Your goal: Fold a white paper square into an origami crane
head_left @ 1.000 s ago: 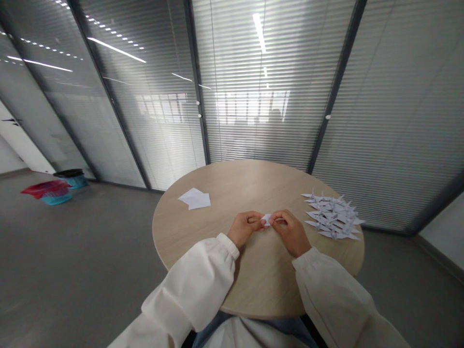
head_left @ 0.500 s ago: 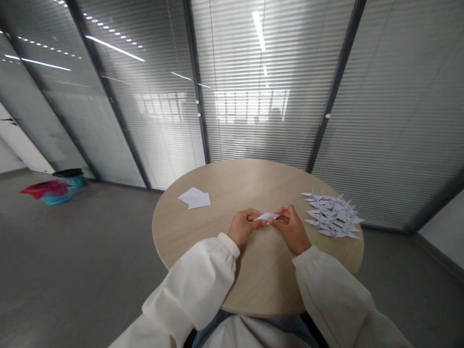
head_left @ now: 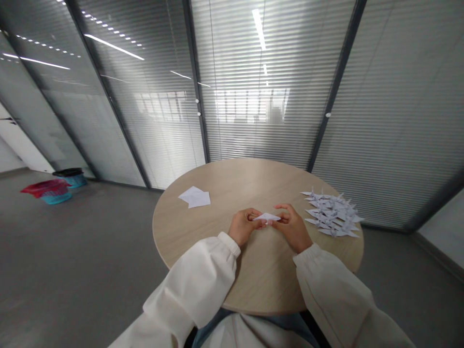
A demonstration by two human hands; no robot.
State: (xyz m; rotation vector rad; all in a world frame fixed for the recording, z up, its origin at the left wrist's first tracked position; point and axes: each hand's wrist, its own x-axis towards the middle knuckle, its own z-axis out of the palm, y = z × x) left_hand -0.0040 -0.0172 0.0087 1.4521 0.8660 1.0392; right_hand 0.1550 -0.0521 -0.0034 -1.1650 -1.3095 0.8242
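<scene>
A wall of glass panels [head_left: 253, 140] with lowered blinds [head_left: 239, 58] stands behind a round wooden table [head_left: 253, 179], and from here I can see ceiling lights mirrored in the glass. On the grey floor [head_left: 94, 261], off beyond the table's left edge, sit two blue bins, a nearer one with a red liner [head_left: 47, 187] and another with a black liner [head_left: 68, 172] just behind it. The person at the near edge wears loose white sleeves [head_left: 195, 278], gathered at the wrists. Between both hands, around the middle of the table and well in from the near edge, is a small white folded paper [head_left: 267, 216], broad and pointed at its sides. The left hand [head_left: 243, 227] pinches its left end with the thumb in front and the fingers behind. The right hand [head_left: 293, 228] grasps the other end with its thumb and fingers, the index finger lifted clear above the paper. Over toward the left part of the far edge lie some flat white sheets [head_left: 195, 197], overlapping askew. Close to the right edge, many white paper cranes [head_left: 335, 215] are crowded together in rows, their pointed tips sticking out.
</scene>
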